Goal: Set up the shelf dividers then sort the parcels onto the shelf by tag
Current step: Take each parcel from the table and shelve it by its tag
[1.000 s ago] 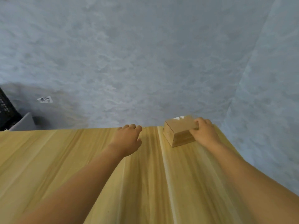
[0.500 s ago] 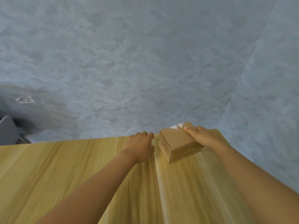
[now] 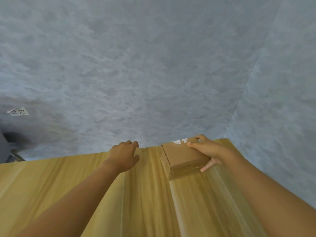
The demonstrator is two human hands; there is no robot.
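A small brown cardboard parcel (image 3: 181,157) with a torn white patch on its far top edge lies on the wooden shelf top (image 3: 85,182), near the far right corner. My right hand (image 3: 207,149) grips it from the right, fingers over the top and thumb at the near side. My left hand (image 3: 125,154) rests palm down at the shelf's far edge, a little left of the parcel, fingers curled over the edge and holding nothing. No tag text is readable on the parcel.
Grey-blue walls meet in a corner behind and to the right. A small white paper label (image 3: 18,111) with handwriting is stuck on the wall at the far left. A dark blurred object (image 3: 6,147) sits below it at the left edge.
My right hand has shifted its grip on the parcel, thumb now at the near side. The parcel has turned and slid slightly back and right. My left hand stays at the far edge.
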